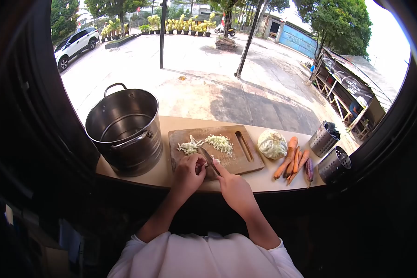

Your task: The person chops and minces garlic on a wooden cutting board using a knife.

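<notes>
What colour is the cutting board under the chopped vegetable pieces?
The cutting board is brown; it shows best in the head view.

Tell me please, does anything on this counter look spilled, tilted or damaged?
Nothing clearly stands out. The chopped pieces lie on the cutting board, with no spill visible. The two perforated metal holders lean in the picture, probably only from the wide lens, which bends the whole scene.

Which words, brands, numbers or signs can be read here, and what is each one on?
"MAGNUM": on the dark banner at the right.
The line under it: too blurred to read surely.
No readable lettering on the knife, cutting board or pot.
</notes>
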{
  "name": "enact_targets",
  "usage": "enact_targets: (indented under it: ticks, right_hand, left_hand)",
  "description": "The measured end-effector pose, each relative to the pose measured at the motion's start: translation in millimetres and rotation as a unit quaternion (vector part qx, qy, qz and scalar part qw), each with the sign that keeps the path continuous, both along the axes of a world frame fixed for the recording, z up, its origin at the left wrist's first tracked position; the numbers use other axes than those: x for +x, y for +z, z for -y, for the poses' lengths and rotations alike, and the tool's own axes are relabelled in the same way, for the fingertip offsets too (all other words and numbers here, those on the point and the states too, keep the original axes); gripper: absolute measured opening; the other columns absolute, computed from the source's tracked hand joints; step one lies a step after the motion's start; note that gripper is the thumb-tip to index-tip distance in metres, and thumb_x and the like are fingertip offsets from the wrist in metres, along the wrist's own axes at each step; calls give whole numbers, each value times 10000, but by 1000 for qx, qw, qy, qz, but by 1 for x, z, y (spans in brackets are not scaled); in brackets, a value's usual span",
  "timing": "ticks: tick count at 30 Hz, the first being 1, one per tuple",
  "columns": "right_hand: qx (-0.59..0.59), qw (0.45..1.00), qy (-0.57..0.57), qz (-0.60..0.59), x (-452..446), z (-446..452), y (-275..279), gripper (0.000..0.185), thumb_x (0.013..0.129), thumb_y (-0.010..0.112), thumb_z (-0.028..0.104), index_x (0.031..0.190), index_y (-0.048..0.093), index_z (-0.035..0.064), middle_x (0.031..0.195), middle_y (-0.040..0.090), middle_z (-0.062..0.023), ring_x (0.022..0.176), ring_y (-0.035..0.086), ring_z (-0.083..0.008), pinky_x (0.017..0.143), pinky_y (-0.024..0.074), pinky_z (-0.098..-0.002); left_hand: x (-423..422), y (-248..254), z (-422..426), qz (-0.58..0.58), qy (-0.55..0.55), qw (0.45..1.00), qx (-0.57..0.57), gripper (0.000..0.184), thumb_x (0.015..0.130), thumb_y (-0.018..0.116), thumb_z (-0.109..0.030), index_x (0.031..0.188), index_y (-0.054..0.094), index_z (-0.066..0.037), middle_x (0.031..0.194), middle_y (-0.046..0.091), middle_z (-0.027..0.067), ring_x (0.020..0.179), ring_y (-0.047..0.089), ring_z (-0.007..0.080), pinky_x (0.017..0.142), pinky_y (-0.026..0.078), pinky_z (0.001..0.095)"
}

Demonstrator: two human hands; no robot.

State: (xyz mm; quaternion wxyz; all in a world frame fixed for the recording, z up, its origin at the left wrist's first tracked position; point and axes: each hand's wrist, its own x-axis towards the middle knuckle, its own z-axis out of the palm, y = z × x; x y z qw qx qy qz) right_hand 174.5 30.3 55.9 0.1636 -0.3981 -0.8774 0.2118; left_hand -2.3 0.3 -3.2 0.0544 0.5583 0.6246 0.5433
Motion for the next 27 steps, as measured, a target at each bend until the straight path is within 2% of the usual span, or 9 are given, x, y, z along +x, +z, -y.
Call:
enact_targets:
  ticks: [3, 6, 8, 15, 17, 20, 24, 27]
  right_hand:
    - [4, 1000, -7, -2, 5, 8, 6, 484, 1034, 527, 202, 1515, 472, 215, 861, 671, -281, 819, 648, -476, 722, 492, -561]
    - [7, 999, 7, 39, 10, 13, 3, 510, 1058, 497, 229, 1558, 408, 269, 832, 681, -230, 772, 675, -431, 719, 535, -538]
    - [8, 998, 0, 57, 8, 17, 6, 538, 1043, 502, 191, 1567, 396, 255, 826, 682, -218, 755, 681, -418, 702, 543, -527]
    - [48, 993, 6, 109, 1, 23, 4, 662, 960, 512, 58, 1591, 361, 189, 789, 671, -190, 726, 700, -368, 656, 566, -482]
    - [58, 994, 5, 94, -1, 16, -3, 628, 984, 510, 90, 1586, 367, 197, 801, 676, -200, 733, 695, -383, 668, 562, -495]
    - [34, 997, 10, 61, -2, 9, -2, 573, 1021, 507, 147, 1577, 382, 209, 815, 681, -218, 747, 686, -406, 687, 550, -519]
    - [23, 1000, 7, 15, 3, 9, -6, 509, 1055, 504, 220, 1556, 417, 230, 816, 681, -237, 756, 672, -435, 707, 529, -547]
    - [12, 1000, -1, 27, 7, 16, -1, 502, 1052, 510, 221, 1548, 433, 240, 799, 676, -237, 745, 670, -436, 698, 527, -546]
  left_hand:
    - [0, -5, -2, -4, 7, 1000, 0, 202, 815, 721, -3, 992, 639, -54, 843, 680, 96, 817, 689, 269, 771, 544, 395]
    - [0, -8, -4, -14, 15, 1000, 3, 208, 815, 723, 5, 999, 637, -45, 871, 684, 101, 821, 699, 255, 759, 560, 377]
    - [-1, -7, -3, -28, 18, 999, -7, 219, 813, 732, 20, 1004, 636, -30, 921, 692, 100, 824, 719, 219, 747, 588, 329]
    - [0, -4, -2, -27, 16, 999, -16, 211, 815, 728, 31, 994, 638, -34, 914, 689, 98, 825, 716, 216, 749, 587, 330]
    - [1, -4, -1, -22, 19, 1000, -12, 205, 817, 726, 33, 991, 642, -34, 912, 689, 98, 822, 715, 213, 748, 587, 329]
    - [0, -4, -1, -3, 11, 1000, -11, 211, 816, 724, 3, 1001, 638, -53, 880, 672, 109, 806, 694, 259, 748, 560, 384]
    - [0, -4, -1, -5, 6, 1000, -6, 205, 826, 727, 12, 1006, 644, -43, 897, 677, 107, 807, 703, 236, 743, 569, 358]
    - [1, -2, -1, -2, 7, 1000, -11, 211, 822, 728, 36, 1007, 649, -29, 923, 688, 102, 823, 716, 207, 748, 585, 321]
